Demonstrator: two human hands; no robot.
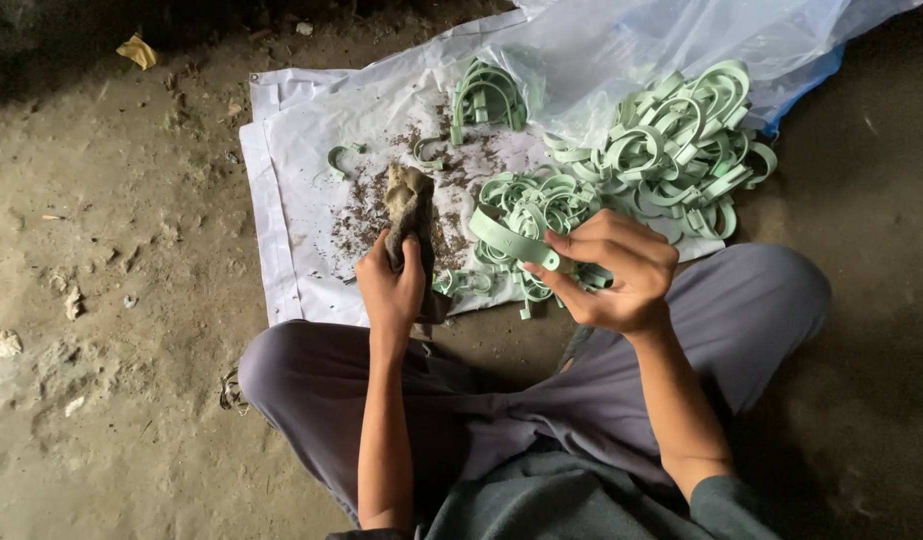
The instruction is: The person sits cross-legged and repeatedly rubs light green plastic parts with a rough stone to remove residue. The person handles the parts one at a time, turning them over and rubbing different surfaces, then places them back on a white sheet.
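Pale green U-shaped plastic clip (pixel 510 238), held above the near edge of the white sheet (pixel 282 200) and in front of the person's crossed legs. Its visible band ran as a long axis from upper left down to lower right, the free end pointing toward the upper left; the opening of the U was hidden behind the hand. Right hand (pixel 614 272): fingers (pixel 582 245) curled and pressed together, pinching the lower right end of the clip. Left hand (pixel 392 285): fingers wrapped tight round the lower part of a rough brown stone-like lump (pixel 410 205), which stood nearly upright with its top leaning slightly away from the person. Brown grit (pixel 367 215) lay scattered on the sheet just around the lump. A loose heap of like clips (pixel 672 150) lay to the right, partly under a clear plastic bag (pixel 622 50); smaller groups (pixel 487 95) lay further up the sheet. The sheet rested on bare dirt floor (pixel 112 300). Judged risks: the clip, gripped only at one end, could twist or spring out of the pinch if pressed against the lump; grit could foul the clean heap nearby
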